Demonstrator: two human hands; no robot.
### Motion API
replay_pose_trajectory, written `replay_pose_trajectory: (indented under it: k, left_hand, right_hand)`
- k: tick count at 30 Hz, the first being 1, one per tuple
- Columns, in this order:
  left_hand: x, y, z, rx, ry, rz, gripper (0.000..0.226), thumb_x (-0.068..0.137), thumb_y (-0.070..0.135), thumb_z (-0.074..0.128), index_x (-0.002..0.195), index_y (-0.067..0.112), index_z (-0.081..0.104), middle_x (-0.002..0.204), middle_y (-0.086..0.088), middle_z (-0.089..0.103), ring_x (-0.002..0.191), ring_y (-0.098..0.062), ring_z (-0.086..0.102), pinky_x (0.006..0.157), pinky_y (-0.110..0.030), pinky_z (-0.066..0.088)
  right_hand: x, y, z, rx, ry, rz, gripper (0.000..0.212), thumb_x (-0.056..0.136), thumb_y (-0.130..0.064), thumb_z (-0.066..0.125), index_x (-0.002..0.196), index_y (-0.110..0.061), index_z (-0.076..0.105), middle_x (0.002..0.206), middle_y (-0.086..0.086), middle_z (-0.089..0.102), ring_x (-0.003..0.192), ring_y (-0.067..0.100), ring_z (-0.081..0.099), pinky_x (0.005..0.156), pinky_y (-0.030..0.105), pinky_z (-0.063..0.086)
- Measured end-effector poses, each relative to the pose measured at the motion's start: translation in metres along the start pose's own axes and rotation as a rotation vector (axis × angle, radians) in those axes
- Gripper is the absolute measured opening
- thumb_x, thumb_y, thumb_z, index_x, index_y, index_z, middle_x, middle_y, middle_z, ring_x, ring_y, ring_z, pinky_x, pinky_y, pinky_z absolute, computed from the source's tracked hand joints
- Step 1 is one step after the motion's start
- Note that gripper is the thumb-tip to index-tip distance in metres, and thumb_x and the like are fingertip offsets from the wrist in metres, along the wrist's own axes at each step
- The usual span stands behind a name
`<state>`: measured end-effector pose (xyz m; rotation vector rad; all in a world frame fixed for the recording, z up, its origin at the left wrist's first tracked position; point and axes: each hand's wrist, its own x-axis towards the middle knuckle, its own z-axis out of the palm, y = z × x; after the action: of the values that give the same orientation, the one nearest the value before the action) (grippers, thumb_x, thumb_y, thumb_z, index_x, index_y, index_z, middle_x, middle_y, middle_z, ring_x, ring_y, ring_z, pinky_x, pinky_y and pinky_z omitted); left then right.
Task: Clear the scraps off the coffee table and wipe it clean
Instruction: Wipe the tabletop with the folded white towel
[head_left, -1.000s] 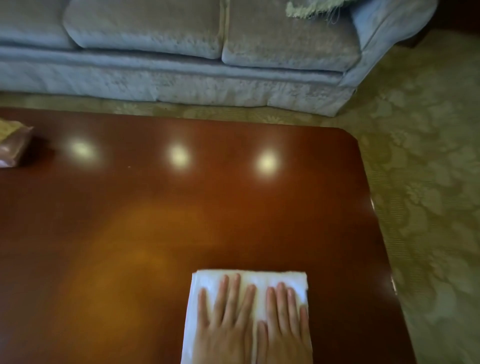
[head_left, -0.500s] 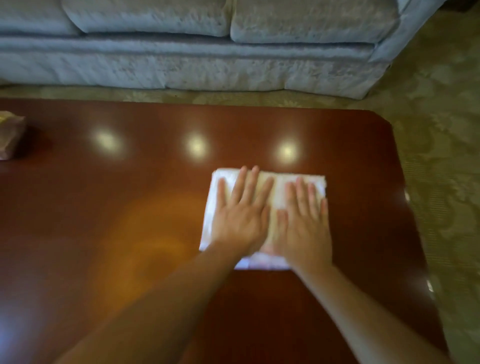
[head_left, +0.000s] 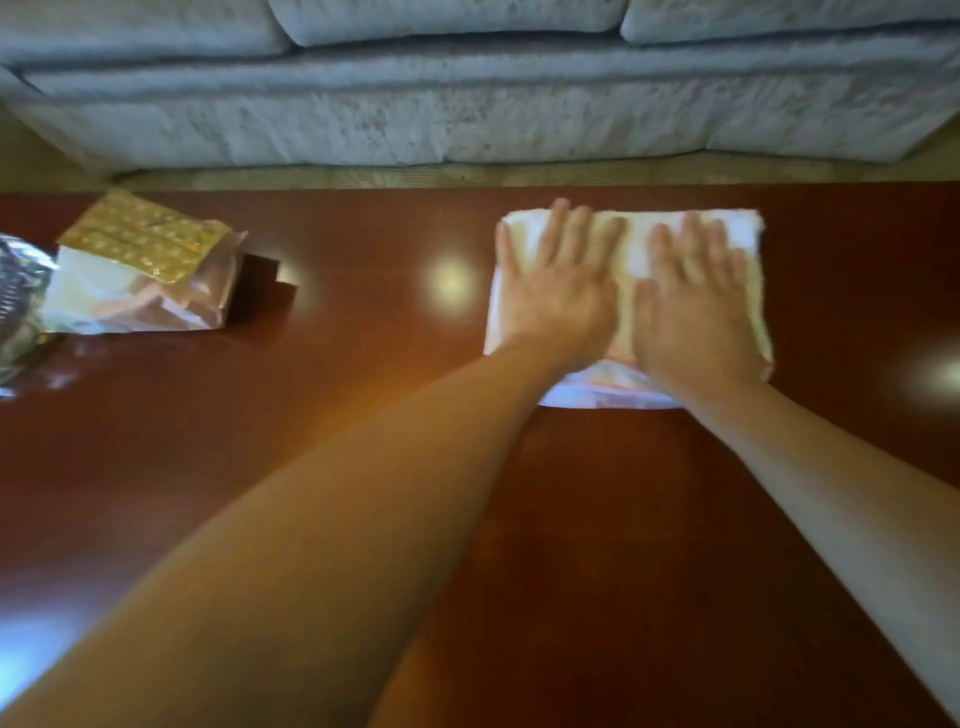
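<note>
The left hand (head_left: 558, 283) and right hand (head_left: 693, 301) are lying flat, fingers spread, side by side, pressing the folded white cloth (head_left: 748, 234) onto the coffee table (head_left: 337, 395).

Glossy coffee table (head_left: 322, 415) with folded cloth (head_left: 748, 234), wrappers (head_left: 140, 270).

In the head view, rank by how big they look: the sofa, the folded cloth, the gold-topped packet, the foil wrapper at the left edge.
1. Sofa, cut off by the frame.
2. Folded cloth.
3. Gold-topped packet, slightly smaller than the cloth.
4. Foil wrapper, cropped at the frame edge, so its full size is unsure.
</note>
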<state>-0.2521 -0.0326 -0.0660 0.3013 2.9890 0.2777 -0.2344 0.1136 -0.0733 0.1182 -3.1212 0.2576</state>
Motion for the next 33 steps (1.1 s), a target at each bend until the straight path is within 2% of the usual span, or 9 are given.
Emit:
replay_pose_trajectory:
  k: [5,8,11,15,18,21,23,27,33]
  left_hand:
    - [-0.051,-0.155,-0.019,0.019,0.02,-0.119,0.06,0.105,0.029,0.025,0.164,0.031,0.017,0.174,-0.002,0.013,0.162,-0.021,-0.001,0.125,-0.063,0.002]
    - [-0.089,-0.189,-0.022,0.029,0.04,-0.097,0.062,0.102,0.031,0.02,0.164,0.025,0.024,0.173,-0.009,0.019,0.161,-0.025,0.006,0.128,-0.058,0.006]
    - [-0.129,-0.174,-0.019,0.022,0.023,-0.093,0.064,0.101,0.034,0.018,0.163,0.019,0.028,0.171,-0.016,0.022,0.161,-0.031,0.013,0.128,-0.056,0.013]
    - [-0.215,-0.136,-0.003,0.084,0.013,-0.029,0.066,0.096,0.031,0.035,0.157,0.009,0.04,0.162,-0.026,0.038,0.153,-0.043,0.031,0.118,-0.064,0.033]
    - [-0.299,-0.089,0.018,0.053,-0.047,-0.03,0.069,0.097,0.04,0.039,0.161,0.015,0.034,0.163,-0.023,0.038,0.154,-0.04,0.029,0.116,-0.061,0.03]
    - [-0.34,-0.055,0.03,0.019,-0.083,-0.079,0.071,0.093,0.052,0.047,0.158,0.027,0.041,0.168,-0.011,0.033,0.155,-0.031,0.031,0.117,-0.056,0.031]
    - [-0.335,-0.057,0.034,0.011,-0.056,-0.098,0.077,0.088,0.046,0.055,0.161,0.03,0.036,0.171,-0.009,0.027,0.156,-0.028,0.028,0.118,-0.056,0.03]
    - [-0.284,-0.075,0.018,-0.04,-0.011,-0.021,0.066,0.098,0.036,0.042,0.162,0.027,0.032,0.171,-0.012,0.024,0.159,-0.03,0.023,0.119,-0.059,0.028]
    - [-0.096,-0.139,-0.005,0.004,0.07,-0.054,0.058,0.108,0.04,0.024,0.163,0.023,0.029,0.172,-0.014,0.019,0.16,-0.033,0.012,0.124,-0.061,0.019]
  right_hand:
    - [0.007,-0.156,0.035,0.1,0.013,-0.102,0.061,0.106,-0.034,0.03,0.164,-0.013,0.029,0.173,0.014,0.017,0.162,0.034,0.008,0.13,0.05,0.001]
    - [-0.018,-0.199,0.044,0.056,0.008,-0.087,0.06,0.109,-0.035,0.029,0.165,-0.015,0.024,0.175,0.01,0.013,0.163,0.028,0.006,0.132,0.047,0.001]
    - [-0.062,-0.199,0.042,0.002,0.01,-0.06,0.062,0.107,-0.037,0.028,0.165,-0.016,0.025,0.175,0.009,0.015,0.162,0.024,0.009,0.131,0.047,0.009]
    - [-0.165,-0.181,0.034,-0.009,-0.025,-0.046,0.066,0.104,-0.037,0.037,0.165,-0.014,0.026,0.174,0.009,0.018,0.161,0.025,0.016,0.128,0.048,0.022]
    - [-0.259,-0.155,0.035,-0.032,-0.097,-0.009,0.061,0.103,-0.037,0.034,0.158,-0.012,0.043,0.169,0.011,0.03,0.158,0.027,0.026,0.124,0.047,0.025]
    - [-0.305,-0.131,0.033,-0.108,-0.126,0.02,0.059,0.103,-0.04,0.024,0.151,-0.016,0.049,0.159,0.012,0.046,0.16,0.024,0.019,0.121,0.047,0.021]
    - [-0.297,-0.124,0.031,-0.123,-0.097,-0.011,0.058,0.105,-0.041,0.021,0.153,-0.018,0.045,0.156,0.011,0.051,0.158,0.025,0.02,0.122,0.048,0.02]
    - [-0.242,-0.128,0.022,-0.029,-0.082,-0.108,0.058,0.106,-0.037,0.027,0.158,-0.015,0.042,0.165,0.011,0.039,0.155,0.029,0.033,0.124,0.051,0.025]
    - [-0.041,-0.139,0.028,-0.036,-0.014,-0.142,0.06,0.107,-0.04,0.028,0.163,-0.018,0.034,0.171,0.008,0.027,0.16,0.026,0.02,0.13,0.049,0.014]
